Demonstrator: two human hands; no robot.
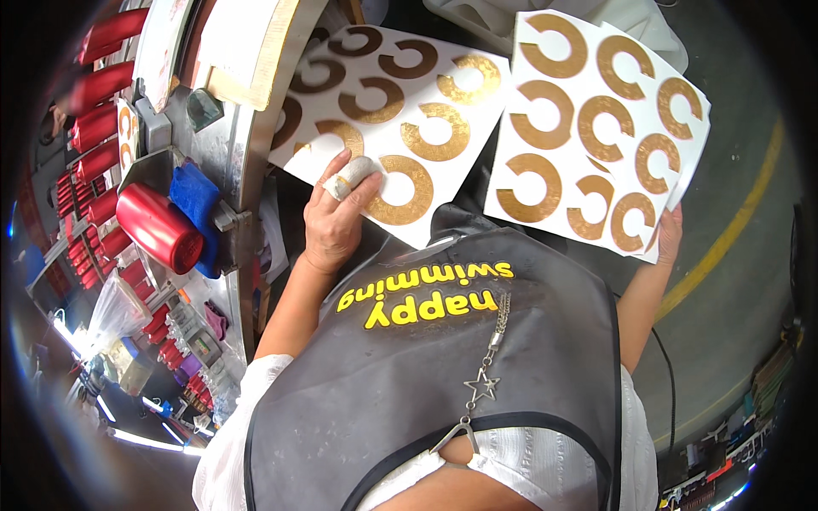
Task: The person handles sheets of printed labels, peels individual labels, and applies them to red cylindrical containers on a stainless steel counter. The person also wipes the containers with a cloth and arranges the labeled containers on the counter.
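My left hand (339, 214), with white wrapping around one finger, rests on the near left part of a white sheet (418, 144) bearing several gold C-shaped stickers; whether it grips the sheet cannot be told. On the right, my right hand (669, 235) grips the lower right edge of a few stacked white sheets (505, 172), also with gold C-shaped stickers; its fingers are partly hidden behind them. One sticker (591, 207) near the bottom of the top sheet looks torn or lifted. The two groups of sheets lie side by side, tilted, beyond my dark apron (434, 364).
To the left runs a metal-edged workbench (239, 147) with a red metallic cup (160, 228), a blue cloth (195, 204) and papers (239, 45). Several more red cups stand beyond. White plastic (613, 19) lies behind the right sheets. A yellow line (728, 236) crosses the floor.
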